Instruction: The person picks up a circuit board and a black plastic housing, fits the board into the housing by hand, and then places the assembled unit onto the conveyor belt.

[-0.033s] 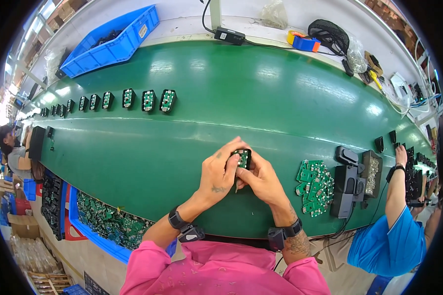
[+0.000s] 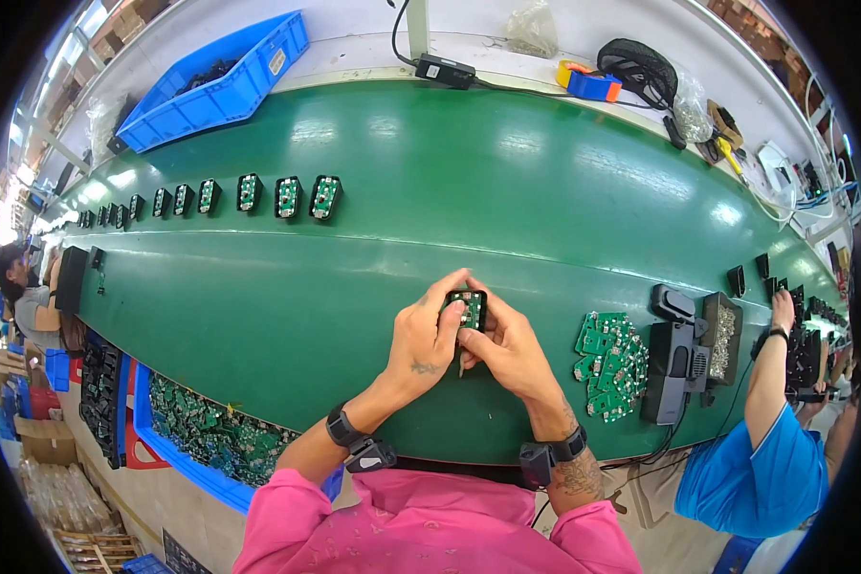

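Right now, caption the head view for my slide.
Both bare hands hold a green circuit board in a black rectangular case over a green worktable.

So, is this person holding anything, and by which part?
A black case with a green board inside: the left hand grips its left side, the right hand its right side and near end.

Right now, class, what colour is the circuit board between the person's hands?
Green; the circuit board shows best in the head view.
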`<state>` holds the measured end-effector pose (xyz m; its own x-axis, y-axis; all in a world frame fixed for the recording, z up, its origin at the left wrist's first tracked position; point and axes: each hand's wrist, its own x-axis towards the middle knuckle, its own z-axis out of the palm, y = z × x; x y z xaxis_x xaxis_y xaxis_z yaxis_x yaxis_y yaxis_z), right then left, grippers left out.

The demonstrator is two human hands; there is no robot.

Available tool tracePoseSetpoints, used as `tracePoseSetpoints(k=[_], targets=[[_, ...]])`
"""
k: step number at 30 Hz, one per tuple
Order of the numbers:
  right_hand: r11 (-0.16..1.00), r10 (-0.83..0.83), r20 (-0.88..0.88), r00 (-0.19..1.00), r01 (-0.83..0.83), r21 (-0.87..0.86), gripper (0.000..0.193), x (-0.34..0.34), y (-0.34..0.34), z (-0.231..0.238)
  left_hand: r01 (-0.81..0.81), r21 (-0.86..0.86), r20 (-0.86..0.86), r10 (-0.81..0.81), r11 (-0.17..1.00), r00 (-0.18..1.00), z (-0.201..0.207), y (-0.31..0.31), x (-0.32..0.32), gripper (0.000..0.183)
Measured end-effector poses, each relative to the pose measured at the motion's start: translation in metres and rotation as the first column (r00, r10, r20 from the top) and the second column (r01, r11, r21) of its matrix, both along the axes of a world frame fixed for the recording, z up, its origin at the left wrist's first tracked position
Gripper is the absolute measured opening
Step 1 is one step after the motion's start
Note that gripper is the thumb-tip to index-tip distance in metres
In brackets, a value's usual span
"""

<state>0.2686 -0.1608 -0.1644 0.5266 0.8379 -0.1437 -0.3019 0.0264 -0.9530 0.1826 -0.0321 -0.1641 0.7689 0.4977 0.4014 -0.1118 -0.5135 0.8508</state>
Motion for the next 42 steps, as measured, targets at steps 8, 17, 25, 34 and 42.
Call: tracePoseSetpoints(k=[8, 17, 25, 34, 42], targets=[[1.0, 0.016, 0.113, 0.994, -0.013, -0.026, 0.065, -0.001, -0.003, -0.003, 0.006, -0.003, -0.015, -0.006, 1.0, 1.0, 0.002, -0.007, -0.001, 0.026], [0.977, -0.114, -0.023, 0.993, 0.116, 0.179, 0.08, -0.005, 0.008, 0.008, 0.018, -0.778, -0.082, -0.13, 0.628, 0.988, 0.007, 0.02, 0.014, 0.03], [0.995, -0.092, 0.421, 0.902, 0.098, 0.006, 0.076, -0.012, 0.005, -0.006, -0.03, -0.802, -0.204, -0.227, 0.596, 0.952, 0.007, 0.03, 0.005, 0.028], [0.973, -0.222, 0.246, 0.944, 0.229, -0.003, 0.058, -0.01, 0.005, -0.005, -0.02, -0.626, -0.239, -0.168, 0.779, 0.956, 0.002, 0.021, 0.006, 0.037], [0.976, -0.184, 0.3, 0.936, 0.137, 0.17, 0.068, -0.011, 0.005, -0.002, 0.094, -0.539, -0.021, -0.124, 0.837, 0.992, 0.004, 0.02, 0.008, 0.032]])
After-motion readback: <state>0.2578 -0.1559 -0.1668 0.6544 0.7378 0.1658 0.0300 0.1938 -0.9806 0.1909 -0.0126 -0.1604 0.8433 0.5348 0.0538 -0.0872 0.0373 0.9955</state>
